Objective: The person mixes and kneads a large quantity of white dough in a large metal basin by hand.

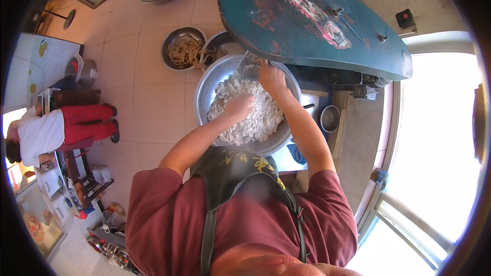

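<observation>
A large metal bowl sits in front of me, holding a heap of crumbly, floury white dough. My left hand is closed, its curled fingers resting on the heap near the middle; what they hold, if anything, is hidden. At the bowl's far side is my right hand, with its fingers closed around the edge of a flat greyish piece with a straight edge. This piece slants down toward the dough, and its kind is hard to make out.
A big worn teal machine cover overhangs the bowl's far right. Beyond the bowl, a metal basin of pale strips stands on the tiled floor. A small metal bowl is at right. Another person stands at far left.
</observation>
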Demonstrator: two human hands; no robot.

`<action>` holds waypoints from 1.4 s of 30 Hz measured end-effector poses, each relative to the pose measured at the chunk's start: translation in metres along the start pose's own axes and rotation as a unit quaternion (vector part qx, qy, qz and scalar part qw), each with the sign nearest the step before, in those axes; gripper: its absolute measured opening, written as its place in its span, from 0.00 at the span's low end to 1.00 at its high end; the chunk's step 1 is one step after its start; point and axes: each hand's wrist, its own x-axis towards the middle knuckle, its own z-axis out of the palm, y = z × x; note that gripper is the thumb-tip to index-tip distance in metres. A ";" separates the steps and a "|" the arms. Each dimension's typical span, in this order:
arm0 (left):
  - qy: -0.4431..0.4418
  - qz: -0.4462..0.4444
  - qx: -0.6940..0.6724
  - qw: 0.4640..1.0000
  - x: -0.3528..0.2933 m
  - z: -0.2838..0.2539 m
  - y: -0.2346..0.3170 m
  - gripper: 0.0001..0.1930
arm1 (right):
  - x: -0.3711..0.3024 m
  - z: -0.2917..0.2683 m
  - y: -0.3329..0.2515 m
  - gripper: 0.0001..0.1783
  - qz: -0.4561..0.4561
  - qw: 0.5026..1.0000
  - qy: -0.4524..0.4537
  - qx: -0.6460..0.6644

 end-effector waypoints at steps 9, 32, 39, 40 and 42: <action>0.087 -0.005 0.021 0.996 0.022 -0.061 0.040 0.18 | -0.010 -0.014 -0.005 0.18 -0.015 0.998 -0.035 0.045; 0.253 0.154 0.060 0.953 0.045 -0.023 -0.001 0.23 | -0.054 -0.050 -0.013 0.16 0.029 0.982 -0.057 0.175; 0.152 0.156 -0.004 0.976 0.034 -0.054 0.011 0.17 | -0.032 -0.032 0.001 0.15 0.015 0.985 0.018 0.170; 0.119 0.152 -0.022 0.981 0.022 -0.059 0.012 0.16 | -0.032 -0.029 0.001 0.15 -0.005 0.985 0.018 0.169; 0.052 0.147 -0.004 0.988 0.007 -0.041 -0.015 0.15 | -0.037 -0.024 -0.011 0.16 -0.045 0.984 0.006 0.173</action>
